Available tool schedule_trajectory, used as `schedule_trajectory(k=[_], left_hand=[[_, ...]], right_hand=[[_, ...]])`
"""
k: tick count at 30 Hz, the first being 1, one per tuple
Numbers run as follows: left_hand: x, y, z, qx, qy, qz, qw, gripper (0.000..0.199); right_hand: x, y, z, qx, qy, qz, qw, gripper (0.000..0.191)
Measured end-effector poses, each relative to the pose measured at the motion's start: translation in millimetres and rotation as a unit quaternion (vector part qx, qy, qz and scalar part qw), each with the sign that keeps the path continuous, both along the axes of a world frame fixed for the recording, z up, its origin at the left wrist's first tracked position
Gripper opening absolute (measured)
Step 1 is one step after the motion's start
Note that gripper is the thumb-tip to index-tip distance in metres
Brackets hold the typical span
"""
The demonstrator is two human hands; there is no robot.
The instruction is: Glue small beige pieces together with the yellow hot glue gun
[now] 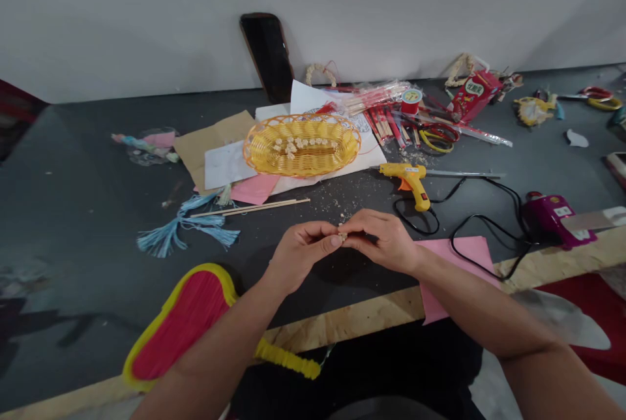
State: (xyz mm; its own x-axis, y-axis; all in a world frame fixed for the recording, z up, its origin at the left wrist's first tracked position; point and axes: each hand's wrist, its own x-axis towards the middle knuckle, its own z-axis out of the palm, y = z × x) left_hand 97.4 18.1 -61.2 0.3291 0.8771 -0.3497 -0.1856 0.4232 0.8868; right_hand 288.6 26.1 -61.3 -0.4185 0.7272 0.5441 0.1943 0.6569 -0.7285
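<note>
My left hand [306, 252] and my right hand [381, 237] meet over the dark tabletop near its front edge. Both are closed, thumbs and fingers pinching a small cream-coloured flower-like piece [343, 236] between them. Much of the piece is covered by the fingertips. Beyond the hands stands a yellow woven basket [303, 169] with several similar small cream pieces [306, 143] in it. A yellow glue gun [405, 175] lies to the right of the basket. Pale crumbs are scattered on the table just past my fingers.
Blue tassels [188, 224] and thin wooden sticks [254, 207] lie left. A pink-and-yellow fan-shaped item [183, 322] sits by my left forearm. A black cord [518, 198] runs right to a purple box [560, 219]. Scissors [440, 136] and packaged sticks [381, 97] lie behind; a phone [268, 55] leans on the wall.
</note>
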Motion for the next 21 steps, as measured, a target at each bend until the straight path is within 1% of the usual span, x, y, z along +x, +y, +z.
schedule_trajectory(k=[6,13,21], left_hand=[[0.0,-0.7,0.8,0.038,-0.007,-0.011,0.999,0.017],[2.5,-2.0,1.5,0.027,-0.033,0.005,0.999,0.018],[-0.2,-0.9,1.9,0.022,-0.041,0.006,0.999,0.023]], right_hand=[[-3.6,-1.3,-3.2,-0.015,0.020,-0.003,1.000,0.013],[-5.8,-2.2,-5.0,-0.011,0.036,-0.001,0.999,0.011],[-5.4,-2.4,-3.1,-0.008,0.043,-0.003,0.999,0.013]])
